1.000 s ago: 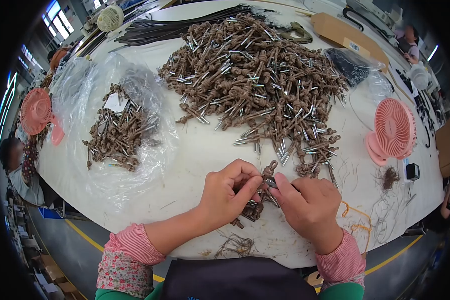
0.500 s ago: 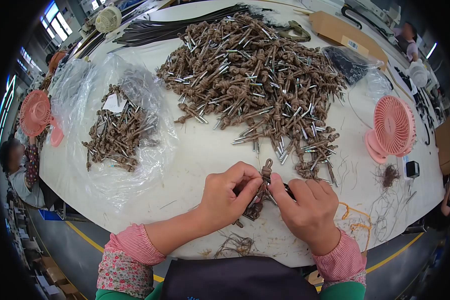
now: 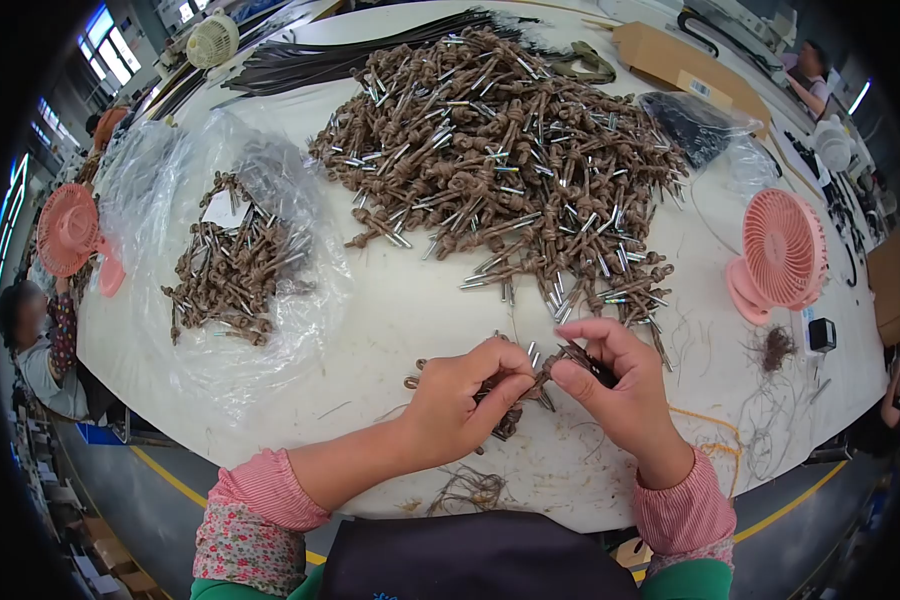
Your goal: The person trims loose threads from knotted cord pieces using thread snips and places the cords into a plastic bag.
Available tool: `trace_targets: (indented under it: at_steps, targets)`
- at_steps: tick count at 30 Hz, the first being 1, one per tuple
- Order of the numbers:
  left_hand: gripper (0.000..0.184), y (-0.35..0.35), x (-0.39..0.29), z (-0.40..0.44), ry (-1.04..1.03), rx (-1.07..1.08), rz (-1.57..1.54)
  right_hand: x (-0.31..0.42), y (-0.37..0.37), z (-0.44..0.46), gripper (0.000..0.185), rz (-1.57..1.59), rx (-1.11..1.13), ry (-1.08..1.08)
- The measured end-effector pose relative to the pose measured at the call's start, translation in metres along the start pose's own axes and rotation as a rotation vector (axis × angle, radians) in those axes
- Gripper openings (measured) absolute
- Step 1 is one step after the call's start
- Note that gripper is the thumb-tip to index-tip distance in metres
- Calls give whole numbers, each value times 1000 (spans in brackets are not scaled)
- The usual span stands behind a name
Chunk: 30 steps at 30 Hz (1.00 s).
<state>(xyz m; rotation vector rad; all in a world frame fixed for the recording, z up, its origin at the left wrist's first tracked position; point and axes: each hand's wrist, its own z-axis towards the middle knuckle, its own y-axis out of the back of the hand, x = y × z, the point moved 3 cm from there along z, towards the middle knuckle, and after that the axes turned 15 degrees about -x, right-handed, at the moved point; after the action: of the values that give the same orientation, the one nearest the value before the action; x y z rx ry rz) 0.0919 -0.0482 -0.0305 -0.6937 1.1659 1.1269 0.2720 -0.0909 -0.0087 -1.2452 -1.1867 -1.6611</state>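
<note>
Near the table's front edge, my left hand (image 3: 467,400) is closed round a knotted brown cord with metal tips. Close beside it on the right is my right hand (image 3: 620,385), with a dark tool (image 3: 592,364), perhaps small snips, against its palm. Its thumb and index finger are apart, near the end of the cord. A few more knotted cords (image 3: 506,425) lie under and beside my left hand, partly hidden by it. Beyond both hands rises a large pile of knotted brown cords with silvery tips (image 3: 510,150).
Clear plastic (image 3: 320,290) with a smaller cord pile (image 3: 225,275) lies left. Pink fans (image 3: 68,230) (image 3: 782,250) stand on both sides. Thread scraps (image 3: 470,488), orange string (image 3: 720,447), a small black box (image 3: 822,335) and cardboard (image 3: 690,70) are on the table. Co-workers sit at the far left and right.
My right hand has turned and its thumb and index finger have spread, showing more of the dark tool. The cord in my left hand has tilted, and more cord ends show beside that hand.
</note>
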Motion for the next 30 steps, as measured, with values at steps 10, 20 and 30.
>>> trace_targets:
  at_steps: [10, 20, 30]
  targets:
    - [20, 20, -18, 21, -542, -212, 682, -3, 7, -1, 13, 101, -267, 81]
    - [34, 63, -11, 32, -64, -449, -343, 6, -7, -4, 25, -458, 80, 219]
    - [40, 79, 9, 37, 242, -777, -523, -3, -9, -7, 15, -360, 228, 155]
